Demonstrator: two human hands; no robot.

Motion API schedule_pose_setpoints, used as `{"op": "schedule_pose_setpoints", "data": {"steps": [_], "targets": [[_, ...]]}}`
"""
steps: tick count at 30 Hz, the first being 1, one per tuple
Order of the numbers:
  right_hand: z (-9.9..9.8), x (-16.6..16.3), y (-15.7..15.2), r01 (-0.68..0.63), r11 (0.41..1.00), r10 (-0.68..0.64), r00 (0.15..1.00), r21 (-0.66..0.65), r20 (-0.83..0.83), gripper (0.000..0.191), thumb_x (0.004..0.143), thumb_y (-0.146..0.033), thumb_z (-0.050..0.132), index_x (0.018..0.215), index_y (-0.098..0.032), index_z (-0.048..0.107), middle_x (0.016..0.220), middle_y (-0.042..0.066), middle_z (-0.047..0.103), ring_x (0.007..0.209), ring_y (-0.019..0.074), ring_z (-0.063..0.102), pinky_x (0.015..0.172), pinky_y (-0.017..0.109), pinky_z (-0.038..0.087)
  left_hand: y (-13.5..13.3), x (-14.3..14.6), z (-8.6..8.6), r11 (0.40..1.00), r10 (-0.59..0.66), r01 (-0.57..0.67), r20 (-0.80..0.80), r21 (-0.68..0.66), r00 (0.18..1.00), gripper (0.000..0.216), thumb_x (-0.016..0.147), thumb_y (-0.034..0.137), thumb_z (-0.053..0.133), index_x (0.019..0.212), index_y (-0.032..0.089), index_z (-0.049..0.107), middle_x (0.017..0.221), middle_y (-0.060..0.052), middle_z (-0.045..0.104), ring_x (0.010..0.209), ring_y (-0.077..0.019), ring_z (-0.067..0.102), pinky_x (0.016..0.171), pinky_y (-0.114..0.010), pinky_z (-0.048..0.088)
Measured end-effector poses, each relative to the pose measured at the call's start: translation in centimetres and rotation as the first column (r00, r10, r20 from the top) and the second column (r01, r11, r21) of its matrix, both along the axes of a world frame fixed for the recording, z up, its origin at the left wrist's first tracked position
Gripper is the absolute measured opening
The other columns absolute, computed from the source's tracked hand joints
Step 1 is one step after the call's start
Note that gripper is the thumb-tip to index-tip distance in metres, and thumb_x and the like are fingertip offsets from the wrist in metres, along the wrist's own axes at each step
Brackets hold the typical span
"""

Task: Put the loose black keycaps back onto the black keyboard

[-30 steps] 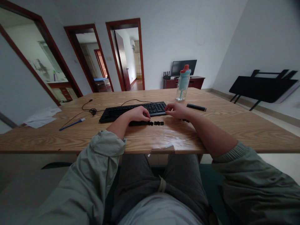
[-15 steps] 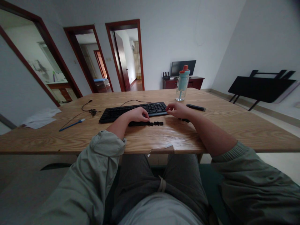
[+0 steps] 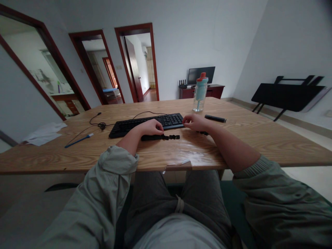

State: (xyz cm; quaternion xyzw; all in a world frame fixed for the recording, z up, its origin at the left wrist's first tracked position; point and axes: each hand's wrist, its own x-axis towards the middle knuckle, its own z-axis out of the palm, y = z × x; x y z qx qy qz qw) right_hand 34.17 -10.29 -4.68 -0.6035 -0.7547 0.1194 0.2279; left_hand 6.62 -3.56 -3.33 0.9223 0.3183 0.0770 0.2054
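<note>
A black keyboard (image 3: 147, 123) lies across the table, its number pad at the right end. My right hand (image 3: 195, 122) is at that end, its curled fingertips at the keyboard's right edge; whether they pinch a small piece there is hidden. Just in front of the keyboard, my left hand (image 3: 153, 127) is closed, thumb and fingers together above a black strip (image 3: 151, 137). Whatever it may hold is too small to see. Several loose black keycaps (image 3: 174, 137) lie in a row right of the strip. More small black pieces (image 3: 204, 133) show partly under my right hand.
A clear bottle with a red lid (image 3: 200, 92) stands behind my right hand, near a black bar-shaped object (image 3: 215, 118). On the left are a blue brush (image 3: 78, 141), a coiled cable (image 3: 102, 126) and white papers (image 3: 45, 134). The table's front edge (image 3: 178, 167) has a peeling strip.
The view has shifted slightly. Both hands keep nearly the same places and poses, and the keyboard and loose keycaps look unmoved.
</note>
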Motion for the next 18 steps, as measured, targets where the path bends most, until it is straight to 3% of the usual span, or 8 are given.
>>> {"op": "schedule_pose_setpoints", "data": {"steps": [11, 18], "targets": [[0.1, -0.1, 0.0, -0.002, 1.000, 0.002, 1.000, -0.002, -0.002, 0.012, 0.085, -0.028, 0.066, 0.090, -0.019, 0.071, 0.083, 0.005, 0.071, 0.068, 0.0161, 0.059, 0.060, 0.026, 0.042, -1.4, 0.0, 1.2, 1.000, 0.021, -0.021, 0.009, -0.002, 1.000, 0.018, 0.068, 0.028, 0.067, 0.079, 0.017, 0.076, 0.074, -0.003, 0.072, 0.064, -0.0147, 0.060, 0.061, -0.025, 0.044], [0.4, -0.4, -0.5, 0.010, 1.000, -0.010, 1.000, -0.002, 0.007, 0.012, 0.085, -0.024, 0.062, 0.091, -0.018, 0.071, 0.084, 0.006, 0.071, 0.068, 0.0162, 0.059, 0.059, 0.027, 0.042, -2.5, 0.2, 1.9, 0.993, -0.111, 0.112, 0.048, -0.030, 0.993, 0.023, 0.069, 0.032, 0.072, 0.085, 0.017, 0.077, 0.085, -0.005, 0.072, 0.075, -0.0168, 0.063, 0.070, -0.026, 0.047]]}}
